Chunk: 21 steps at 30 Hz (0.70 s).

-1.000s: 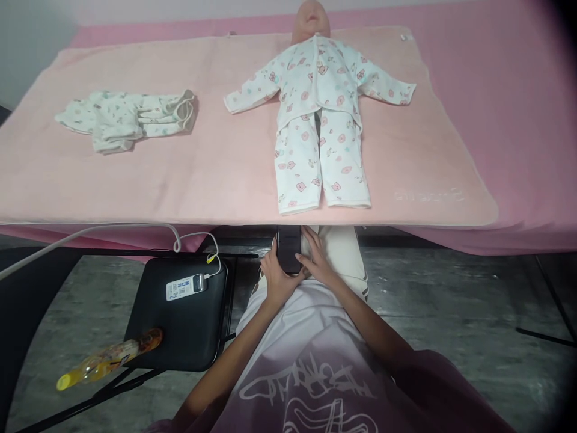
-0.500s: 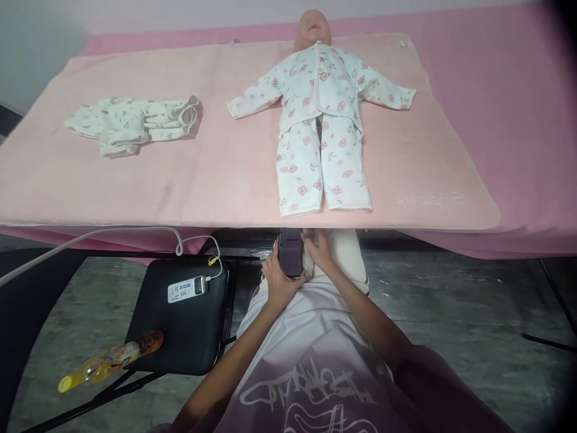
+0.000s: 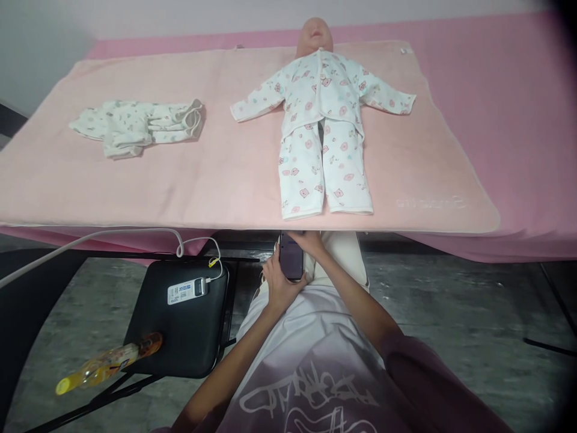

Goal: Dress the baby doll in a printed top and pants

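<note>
My left hand (image 3: 280,281) is closed around a dark smartphone (image 3: 291,257), held upright over my lap just below the table edge. My right hand (image 3: 310,242) reaches across the top of the phone's screen with fingers stretched out; the table edge partly hides them. Beyond the edge, a baby doll (image 3: 315,37) lies on its back, dressed in a white patterned top (image 3: 311,96) and matching trousers (image 3: 302,174). Its arms are spread and its head is at the far side. To the left lies a folded white patterned baby garment (image 3: 130,127).
A peach mat (image 3: 216,174) covers much of the pink table (image 3: 509,120). At my left, a black stool (image 3: 180,337) bears a white power bank (image 3: 186,291) with a cable (image 3: 112,230) and a yellow-capped drink bottle (image 3: 108,364).
My right hand has shifted left, from the phone's right side to across its upper screen. My left hand keeps its hold. The view has tilted slightly.
</note>
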Each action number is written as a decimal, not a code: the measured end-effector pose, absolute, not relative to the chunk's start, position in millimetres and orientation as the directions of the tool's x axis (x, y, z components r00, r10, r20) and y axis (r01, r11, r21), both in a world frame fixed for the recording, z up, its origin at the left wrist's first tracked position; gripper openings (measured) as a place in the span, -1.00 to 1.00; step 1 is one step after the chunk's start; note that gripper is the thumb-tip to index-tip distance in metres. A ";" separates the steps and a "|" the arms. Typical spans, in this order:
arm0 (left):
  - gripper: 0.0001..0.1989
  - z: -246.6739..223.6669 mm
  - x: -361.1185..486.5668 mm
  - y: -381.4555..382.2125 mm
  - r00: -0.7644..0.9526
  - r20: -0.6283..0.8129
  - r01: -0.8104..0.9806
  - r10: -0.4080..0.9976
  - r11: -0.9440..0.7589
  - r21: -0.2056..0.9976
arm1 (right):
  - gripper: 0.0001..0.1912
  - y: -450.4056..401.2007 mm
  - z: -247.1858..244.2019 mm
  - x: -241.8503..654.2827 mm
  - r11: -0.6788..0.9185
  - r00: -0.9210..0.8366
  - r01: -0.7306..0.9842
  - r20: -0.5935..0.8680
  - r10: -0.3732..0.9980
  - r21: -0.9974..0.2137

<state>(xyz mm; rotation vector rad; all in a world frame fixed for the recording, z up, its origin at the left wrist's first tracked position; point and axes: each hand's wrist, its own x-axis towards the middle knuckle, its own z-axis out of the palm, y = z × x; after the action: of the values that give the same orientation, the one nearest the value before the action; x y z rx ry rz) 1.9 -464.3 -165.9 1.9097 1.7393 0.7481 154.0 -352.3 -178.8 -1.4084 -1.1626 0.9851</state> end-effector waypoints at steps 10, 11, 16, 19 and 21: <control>0.28 -165.8 2.3 -463.5 0.062 0.095 0.762 0.994 -0.109 0.638 | -0.38 -357.2 -174.7 156.0 0.046 0.249 0.164 0.086 0.965 -0.985; 0.28 -165.9 2.1 -463.5 0.066 0.103 0.759 0.992 -0.118 0.640 | -0.41 -361.8 -175.5 158.3 0.058 0.254 0.177 0.102 0.962 -0.983; 0.28 -167.3 1.7 -463.7 0.068 0.109 0.753 0.992 -0.122 0.647 | -0.47 -398.2 -189.1 167.1 0.061 0.272 0.314 0.152 0.950 -0.947; 0.28 -167.9 2.5 -463.5 0.064 0.098 0.760 0.993 -0.112 0.640 | -0.46 -416.8 -198.2 168.6 0.101 0.216 0.347 0.184 0.959 -0.932; 0.26 -167.8 3.2 -463.5 0.068 0.101 0.763 0.993 -0.117 0.635 | -0.43 -422.4 -201.8 168.5 0.124 0.189 0.343 0.198 0.962 -0.931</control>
<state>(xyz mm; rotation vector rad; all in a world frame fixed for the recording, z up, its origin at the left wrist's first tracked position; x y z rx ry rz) 3.2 -463.5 -167.8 1.9366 1.7425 0.7381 168.5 -422.4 -201.8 -1.4149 -1.3468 0.7448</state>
